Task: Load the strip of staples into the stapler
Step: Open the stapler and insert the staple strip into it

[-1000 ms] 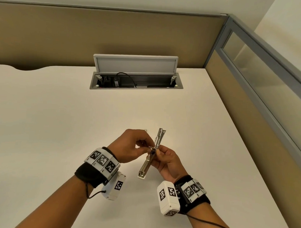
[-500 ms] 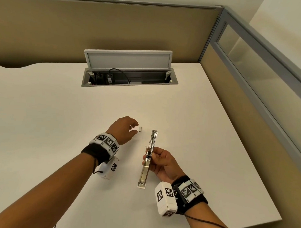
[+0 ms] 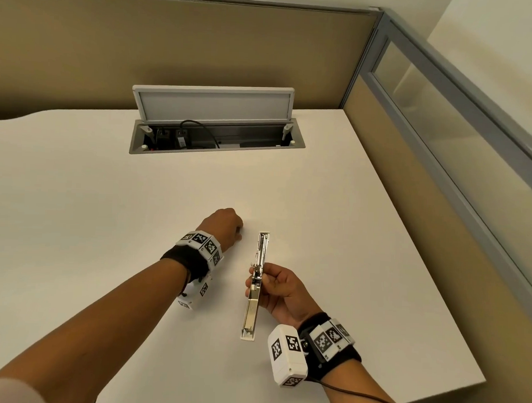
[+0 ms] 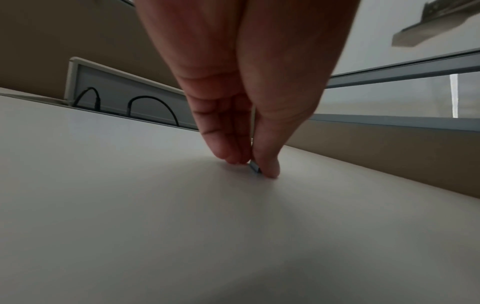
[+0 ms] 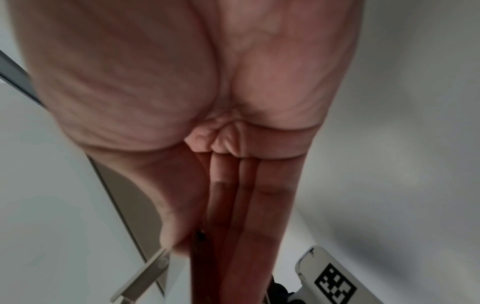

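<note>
As seen from the head view, the right hand (image 3: pixel 281 290) grasps the opened stapler (image 3: pixel 255 287) at its hinge, above the white table (image 3: pixel 108 195); the left hand (image 3: pixel 224 225) reaches down to the table just left of the stapler. From the left wrist view, thumb and fingertips (image 4: pixel 231 152) pinch the strip of staples (image 4: pixel 255 167), which lies on the table. From the right wrist view, curled fingers (image 5: pixel 259 205) clamp the stapler's metal arm (image 5: pixel 145 273).

Hands and stapler on the bench

The left hand (image 3: pixel 224 225) sits on the bench (image 3: pixel 92 225), left of the stapler (image 3: pixel 255 287). The right hand (image 3: pixel 281 292) is right of it. The cable box (image 3: pixel 215 139) lies behind them.
</note>
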`<state>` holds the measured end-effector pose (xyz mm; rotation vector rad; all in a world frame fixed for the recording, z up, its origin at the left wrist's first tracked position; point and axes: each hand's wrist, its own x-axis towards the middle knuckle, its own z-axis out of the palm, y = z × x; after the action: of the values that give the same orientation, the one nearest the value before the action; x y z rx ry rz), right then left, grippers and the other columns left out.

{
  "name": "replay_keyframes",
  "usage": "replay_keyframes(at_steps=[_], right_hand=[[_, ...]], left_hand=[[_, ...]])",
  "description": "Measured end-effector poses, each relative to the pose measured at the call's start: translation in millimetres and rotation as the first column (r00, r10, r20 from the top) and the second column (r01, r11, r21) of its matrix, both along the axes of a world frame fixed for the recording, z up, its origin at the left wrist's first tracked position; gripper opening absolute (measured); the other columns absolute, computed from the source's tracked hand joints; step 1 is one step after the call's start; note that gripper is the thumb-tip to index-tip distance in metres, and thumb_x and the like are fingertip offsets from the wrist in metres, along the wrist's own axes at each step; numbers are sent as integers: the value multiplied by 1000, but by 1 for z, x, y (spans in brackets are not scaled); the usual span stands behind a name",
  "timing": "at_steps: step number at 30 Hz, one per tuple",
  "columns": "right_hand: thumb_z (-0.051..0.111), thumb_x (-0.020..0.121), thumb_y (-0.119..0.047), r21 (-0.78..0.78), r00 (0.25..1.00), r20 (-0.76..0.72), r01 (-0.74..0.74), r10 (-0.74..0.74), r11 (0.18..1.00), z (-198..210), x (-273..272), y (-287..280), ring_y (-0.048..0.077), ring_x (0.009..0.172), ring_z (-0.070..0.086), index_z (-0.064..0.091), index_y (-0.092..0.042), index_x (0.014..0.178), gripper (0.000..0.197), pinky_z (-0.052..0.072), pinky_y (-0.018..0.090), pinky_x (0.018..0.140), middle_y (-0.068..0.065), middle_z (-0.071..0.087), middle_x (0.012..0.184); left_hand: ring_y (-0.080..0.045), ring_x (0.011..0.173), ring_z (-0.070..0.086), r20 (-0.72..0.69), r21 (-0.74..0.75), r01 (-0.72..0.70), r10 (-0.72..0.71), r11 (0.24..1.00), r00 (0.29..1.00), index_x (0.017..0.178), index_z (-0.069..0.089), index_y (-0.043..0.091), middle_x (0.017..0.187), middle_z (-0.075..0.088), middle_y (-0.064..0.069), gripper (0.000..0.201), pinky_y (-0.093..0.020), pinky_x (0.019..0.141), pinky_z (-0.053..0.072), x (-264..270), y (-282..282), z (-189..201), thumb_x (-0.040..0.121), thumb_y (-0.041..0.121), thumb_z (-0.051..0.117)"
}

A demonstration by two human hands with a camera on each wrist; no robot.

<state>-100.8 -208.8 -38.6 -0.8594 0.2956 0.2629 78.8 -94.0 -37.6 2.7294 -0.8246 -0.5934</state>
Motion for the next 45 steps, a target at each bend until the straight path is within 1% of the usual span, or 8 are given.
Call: replay_keyframes(at_steps=[6, 10, 15, 18, 27, 34, 41, 45], right_hand=[[87, 59, -28, -2, 1000, 7, 8, -8, 1000, -3, -1, -1, 20, 69, 71, 64, -1, 100, 54, 59, 27, 64, 9, 74, 79], [88, 58, -28, -1, 1000, 13, 17, -17, 1000, -4, -1, 0, 20, 68, 71, 68, -3, 98, 51, 59, 27, 64, 9, 74, 78], [88, 58, -28, 3, 999, 18, 34, -34, 999, -4, -1, 2, 21, 69, 71, 69, -3, 98, 51, 59, 27, 64, 10, 74, 80], [88, 58, -28, 4, 999, 28, 29, -30, 1000, -2, -1, 3, 22, 68, 71, 68, -2, 99, 52, 58, 27, 64, 10, 74, 80], [87, 59, -28, 18, 999, 49, 24, -24, 1000, 2, -6, 5, 21, 67, 70, 68, -2, 99, 51, 58, 27, 63, 10, 74, 79], [88, 59, -30, 18, 998, 47, 30, -31, 999, 1, -8, 5, 20, 67, 70, 66, -1, 102, 56, 58, 27, 63, 10, 74, 79], [87, 59, -29, 22, 998, 52, 25, -26, 999, 0, -8, 6, 20, 67, 71, 65, -1, 102, 57, 58, 26, 63, 10, 74, 79], [87, 59, -29, 24, 998, 57, 21, -23, 999, 0, -8, 6, 20, 67, 71, 65, -1, 103, 57, 58, 26, 63, 11, 74, 79]], left_hand=[[-26, 97, 62, -70, -255, -116, 101, 960, 992, 104, 69, 11, 103, 68, -11, 24, -29, 79, 42, -19, 16, 22, 83, 23, 67], [-17, 84, 60, -31, -431, -75, 68, 899, 997, 93, 72, 13, 93, 68, -7, 16, -30, 78, 46, -39, 28, 59, 81, 23, 68], [-10, 74, 58, 22, -507, 51, -47, 860, 999, 99, 72, 17, 90, 69, -4, 22, -24, 72, 48, -60, 37, 94, 80, 25, 71], [0, 68, 53, 36, -495, 125, -123, 860, 992, 105, 71, 19, 89, 67, -1, 26, -14, 67, 44, -71, 37, 101, 80, 25, 71], [-18, 85, 64, 9, -449, 130, -140, 884, 990, 94, 70, 12, 94, 71, -5, 16, -25, 72, 49, -85, 30, 102, 80, 20, 70], [-16, 86, 61, 10, -399, 132, -139, 908, 990, 95, 70, 15, 96, 69, -2, 14, -32, 76, 50, -88, 28, 99, 82, 21, 66], [1, 65, 49, 19, -399, 147, -152, 905, 988, 88, 73, 19, 93, 68, -1, 9, -26, 71, 46, -86, 28, 96, 81, 19, 66], [-7, 77, 59, -20, -424, 116, -138, 898, 990, 88, 72, 20, 92, 67, 1, 10, -30, 72, 52, -86, 30, 94, 79, 18, 68]])
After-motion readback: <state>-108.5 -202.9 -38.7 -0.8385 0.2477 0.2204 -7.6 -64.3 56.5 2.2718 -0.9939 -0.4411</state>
